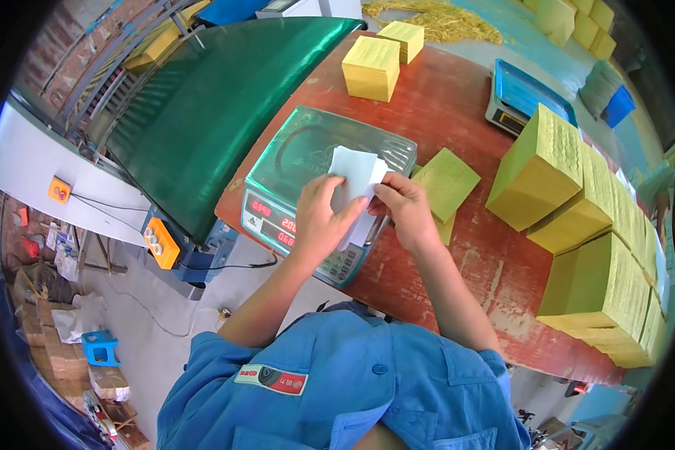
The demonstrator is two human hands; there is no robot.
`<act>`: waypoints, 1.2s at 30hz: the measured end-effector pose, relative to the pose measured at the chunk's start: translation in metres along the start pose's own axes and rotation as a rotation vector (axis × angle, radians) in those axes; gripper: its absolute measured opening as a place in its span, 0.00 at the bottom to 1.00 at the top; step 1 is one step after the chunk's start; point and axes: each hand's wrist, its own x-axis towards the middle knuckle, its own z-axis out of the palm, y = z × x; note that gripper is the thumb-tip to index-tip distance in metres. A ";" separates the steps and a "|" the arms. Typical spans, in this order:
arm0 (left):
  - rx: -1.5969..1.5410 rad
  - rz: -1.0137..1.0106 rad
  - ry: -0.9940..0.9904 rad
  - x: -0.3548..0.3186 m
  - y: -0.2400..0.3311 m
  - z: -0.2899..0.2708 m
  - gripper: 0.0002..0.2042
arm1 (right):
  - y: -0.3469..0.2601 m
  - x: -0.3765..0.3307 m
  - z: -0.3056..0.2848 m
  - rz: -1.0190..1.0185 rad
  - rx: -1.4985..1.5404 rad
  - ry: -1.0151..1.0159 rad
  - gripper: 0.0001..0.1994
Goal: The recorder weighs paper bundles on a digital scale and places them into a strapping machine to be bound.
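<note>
Between my two hands is a small sheaf of white paper slips point(355, 166), tilted and slightly fanned. My left hand point(324, 217) grips its left side, the thumb lying across the front. With fingers closed, my right hand point(403, 204) pinches the sheaf's right edge. Both hands are above the front right part of a digital scale point(292, 142), which has a shiny flat pan and a lit red display. More white paper point(360, 231) shows below my fingers. Just right of my right hand, thin yellow paper sheets point(448, 184) lie on the red table point(457, 285).
Two yellow paper blocks point(371, 67) stand at the table's far end. Large yellow stacks point(600, 277) line the right side, near a second scale with a blue tray point(532, 94). A green conveyor belt point(217, 97) runs along the left, with an orange button box point(160, 241) below.
</note>
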 end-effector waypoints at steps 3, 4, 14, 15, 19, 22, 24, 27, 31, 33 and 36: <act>-0.177 -0.046 -0.014 0.001 -0.010 -0.002 0.15 | 0.001 0.000 0.002 0.006 -0.037 0.019 0.08; -0.179 -0.049 -0.017 0.003 -0.009 -0.005 0.15 | 0.000 0.000 0.002 0.002 -0.064 0.042 0.08; -0.292 -0.251 -0.003 0.009 -0.010 0.000 0.05 | 0.006 -0.006 0.005 0.005 0.093 0.130 0.15; -0.344 -0.189 0.039 0.010 -0.006 0.000 0.07 | 0.008 -0.006 0.007 -0.029 0.070 0.108 0.15; -0.178 0.169 -0.029 0.019 -0.008 -0.003 0.14 | 0.009 -0.005 0.010 -0.092 -0.016 0.089 0.16; -0.262 -0.025 -0.245 0.019 0.000 -0.008 0.19 | 0.012 -0.003 0.010 -0.118 -0.037 0.110 0.16; -0.181 -0.122 -0.281 0.020 -0.002 -0.008 0.21 | 0.011 -0.003 0.011 -0.109 -0.040 0.100 0.16; -0.248 -0.127 -0.259 0.020 -0.007 -0.005 0.20 | 0.010 -0.004 0.011 -0.104 -0.037 0.094 0.16; -0.324 -0.159 -0.237 0.020 -0.009 -0.004 0.21 | 0.006 -0.004 0.014 -0.104 -0.050 0.111 0.16; -0.355 -0.210 -0.235 0.020 -0.014 -0.003 0.22 | 0.007 -0.004 0.012 -0.095 -0.059 0.117 0.16; -0.405 -0.200 -0.227 0.020 -0.012 -0.003 0.21 | 0.008 -0.004 0.012 -0.086 -0.062 0.121 0.16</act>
